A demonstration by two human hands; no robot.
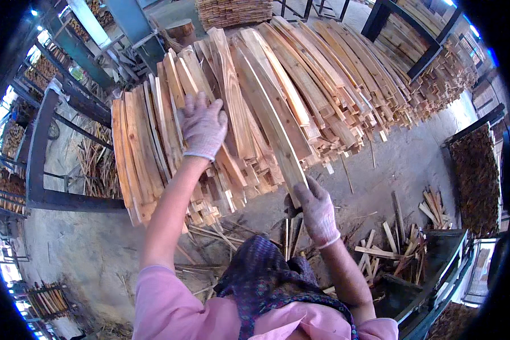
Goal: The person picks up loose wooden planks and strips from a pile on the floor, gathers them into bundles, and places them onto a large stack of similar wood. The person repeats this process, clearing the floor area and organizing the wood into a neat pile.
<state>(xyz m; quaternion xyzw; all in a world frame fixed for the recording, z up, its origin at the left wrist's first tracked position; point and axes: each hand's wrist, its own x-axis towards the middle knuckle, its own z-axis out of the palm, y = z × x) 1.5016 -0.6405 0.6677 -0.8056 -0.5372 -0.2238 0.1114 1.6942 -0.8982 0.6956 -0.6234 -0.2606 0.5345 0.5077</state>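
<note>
Before me lies a wide stack of long wooden planks (144,147), their near ends uneven. My left hand (203,126), in a pale work glove, rests with fingers spread on top of the planks left of the middle. My right hand (316,212), gloved too, is closed round the near end of one long wooden plank (275,133). That plank slants away from me across the top of the stack, its far part lying on the others. Some fingers of the right hand are hidden behind the plank, and something dark shows beside them.
Dark metal frames (35,153) stand at the stack's left and a black upright frame (422,62) at its far right. Scrap wood strips (399,249) litter the floor at the right, near a green metal rail (456,283). Another plank stack (232,12) stands at the back.
</note>
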